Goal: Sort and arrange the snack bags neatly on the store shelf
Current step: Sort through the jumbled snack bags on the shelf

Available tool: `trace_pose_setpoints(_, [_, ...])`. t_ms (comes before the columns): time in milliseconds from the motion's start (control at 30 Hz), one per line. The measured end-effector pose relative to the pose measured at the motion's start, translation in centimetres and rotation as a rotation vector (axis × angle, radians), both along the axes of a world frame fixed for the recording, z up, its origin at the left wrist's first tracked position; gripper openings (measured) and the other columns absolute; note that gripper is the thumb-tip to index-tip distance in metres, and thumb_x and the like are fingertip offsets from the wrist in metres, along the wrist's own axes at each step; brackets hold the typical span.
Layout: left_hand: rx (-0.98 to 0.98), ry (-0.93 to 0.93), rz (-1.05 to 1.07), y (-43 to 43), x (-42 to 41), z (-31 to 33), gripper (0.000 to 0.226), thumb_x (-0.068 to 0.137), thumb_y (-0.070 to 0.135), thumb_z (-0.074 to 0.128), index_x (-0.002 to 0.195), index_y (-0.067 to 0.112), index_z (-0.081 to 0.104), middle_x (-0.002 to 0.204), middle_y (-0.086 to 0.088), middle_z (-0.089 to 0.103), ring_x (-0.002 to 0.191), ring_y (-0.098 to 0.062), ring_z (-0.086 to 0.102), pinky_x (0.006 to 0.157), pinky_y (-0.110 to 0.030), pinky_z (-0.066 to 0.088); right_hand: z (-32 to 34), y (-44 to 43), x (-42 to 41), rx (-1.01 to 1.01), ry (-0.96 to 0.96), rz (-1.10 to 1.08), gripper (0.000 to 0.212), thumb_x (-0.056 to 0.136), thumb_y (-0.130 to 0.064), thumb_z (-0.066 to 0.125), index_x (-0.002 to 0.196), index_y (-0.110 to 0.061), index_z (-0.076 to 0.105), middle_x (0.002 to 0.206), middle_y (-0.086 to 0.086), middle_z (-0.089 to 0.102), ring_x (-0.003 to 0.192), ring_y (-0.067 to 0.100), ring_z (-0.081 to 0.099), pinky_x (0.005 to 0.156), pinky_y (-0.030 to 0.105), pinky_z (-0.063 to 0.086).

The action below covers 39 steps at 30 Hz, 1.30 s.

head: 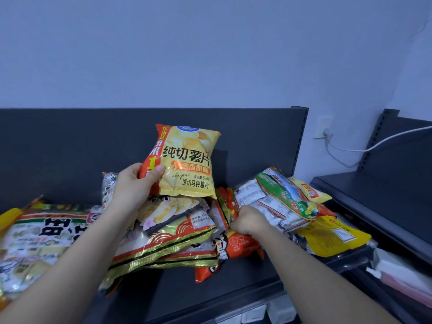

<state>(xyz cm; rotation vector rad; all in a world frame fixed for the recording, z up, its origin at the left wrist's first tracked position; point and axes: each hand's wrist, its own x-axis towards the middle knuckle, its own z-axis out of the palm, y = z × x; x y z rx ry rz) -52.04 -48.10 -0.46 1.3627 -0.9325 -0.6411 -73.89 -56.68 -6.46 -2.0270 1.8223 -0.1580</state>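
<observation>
On dark shelf (210, 288), bare strip at front edge; snack bags (163, 244) heaped from left edge to right corner. Left hand (134, 183) grips yellow chip bag (187, 162), upright above mid-heap, before dark back panel (70, 148). Right hand (249, 220): fingers curled into heap, hold unclear. Pale wall (210, 54) behind; socket (323, 130), white cable (385, 141) at right.

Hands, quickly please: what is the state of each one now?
Left hand: holds the yellow chip bag by its lower corner.
Right hand: curled in the snack pile; grip cannot be told.
</observation>
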Motion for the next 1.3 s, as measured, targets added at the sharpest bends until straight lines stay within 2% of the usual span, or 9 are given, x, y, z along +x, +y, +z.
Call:
trace_pose_setpoints(67, [0.000, -0.001, -0.009, 0.0, 0.0, 0.0, 0.021, 0.087, 0.036, 0.068, 0.093, 0.016, 0.064, 0.095, -0.010, 0.073, 0.088, -0.030, 0.070, 0.084, -0.049, 0.056, -0.2, 0.2, 0.1, 0.002, -0.033, -0.028, 0.022, 0.082, -0.018, 0.062, 0.067, -0.016, 0.045, 0.072, 0.000, 0.051, 0.074, 0.021, 0.055, 0.062, 0.026, 0.041])
trace_pose_setpoints(267, [-0.022, -0.030, 0.007, 0.6, 0.2, -0.1, 0.021, 0.087, 0.037, 0.068, 0.091, 0.017, 0.064, 0.096, -0.011, 0.072, 0.090, -0.031, 0.069, 0.085, -0.052, 0.055, 0.2, 2.4, 0.8, -0.156, -0.200, -0.116, 0.018, 0.078, -0.012, 0.051, 0.061, -0.015, 0.047, 0.073, 0.004, 0.056, 0.078, 0.028, 0.059, 0.061, 0.028, 0.043])
trace_pose_setpoints(367, [-0.046, -0.013, 0.025, 1.2, 0.1, -0.1, 0.018, 0.088, 0.036, 0.067, 0.089, 0.018, 0.062, 0.096, -0.009, 0.071, 0.088, -0.028, 0.068, 0.080, -0.047, 0.056, 1.3, 3.9, 0.5, -0.345, -0.201, -0.140, 0.010, 0.081, -0.013, 0.052, 0.074, -0.015, 0.058, 0.085, 0.005, 0.065, 0.086, 0.030, 0.062, 0.067, 0.031, 0.047])
trace_pose_setpoints(467, [-0.074, 0.034, 0.055, 1.7, 0.0, -0.1, 0.015, 0.089, 0.035, 0.066, 0.088, 0.020, 0.062, 0.092, -0.003, 0.070, 0.086, -0.023, 0.068, 0.075, -0.041, 0.057, 2.7, 4.8, -0.2, -0.583, -0.211, -0.170, 0.011, 0.087, -0.018, 0.051, 0.083, -0.013, 0.060, 0.083, 0.004, 0.064, 0.077, 0.027, 0.057, 0.057, 0.030, 0.040])
trace_pose_setpoints(600, [-0.075, 0.075, 0.109, 2.6, -0.1, 0.0, 0.024, 0.089, 0.036, 0.066, 0.098, 0.014, 0.061, 0.098, -0.010, 0.070, 0.087, -0.032, 0.068, 0.072, -0.050, 0.059, 5.3, 5.3, -0.8, -0.858, -0.269, -0.187, 0.015, 0.092, -0.025, 0.058, 0.086, -0.012, 0.059, 0.081, 0.002, 0.059, 0.078, 0.025, 0.055, 0.055, 0.030, 0.029])
trace_pose_setpoints(700, [-0.099, 0.089, 0.141, 3.6, -0.3, 0.2, 0.024, 0.090, 0.034, 0.065, 0.099, 0.013, 0.060, 0.097, -0.008, 0.068, 0.079, -0.026, 0.066, 0.047, -0.030, 0.053, 6.9, 5.6, -0.6, -1.048, -0.377, -0.144, 0.017, 0.093, -0.025, 0.061, 0.086, -0.010, 0.058, 0.081, 0.002, 0.057, 0.083, 0.026, 0.055, 0.060, 0.031, 0.032])
trace_pose_setpoints(800, [-0.123, 0.068, 0.203, 5.2, -0.5, 0.7, 0.021, 0.090, 0.032, 0.066, 0.096, 0.013, 0.061, 0.094, -0.002, 0.067, 0.087, -0.020, 0.066, 0.048, -0.025, 0.051, 7.8, 6.5, 0.2, -1.172, -0.513, -0.041, 0.018, 0.090, -0.022, 0.064, 0.081, -0.007, 0.057, 0.078, 0.004, 0.058, 0.078, 0.027, 0.055, 0.058, 0.031, 0.032])
trace_pose_setpoints(967, [-0.156, 0.013, 0.325, 8.8, 0.4, 0.8, 0.015, 0.089, 0.031, 0.067, 0.085, 0.018, 0.060, 0.089, -0.003, 0.067, 0.081, -0.021, 0.064, 0.069, -0.036, 0.053, 7.8, 8.7, 2.6, -1.183, -0.704, 0.084, 0.023, 0.089, -0.023, 0.066, 0.076, -0.011, 0.052, 0.072, -0.007, 0.048, 0.070, 0.017, 0.045, 0.052, 0.026, 0.023])
trace_pose_setpoints(1300, [-0.175, -0.011, 0.545, 19.0, 5.5, 1.0, 0.026, 0.089, 0.033, 0.067, 0.090, 0.008, 0.061, 0.089, -0.013, 0.065, 0.077, -0.024, 0.059, 0.065, -0.036, 0.046, 8.2, 14.3, 10.2, -1.001, -0.912, 0.310, 0.027, 0.089, -0.028, 0.065, 0.072, -0.019, 0.046, 0.074, -0.004, 0.059, 0.071, 0.018, 0.054, 0.057, 0.030, 0.035])
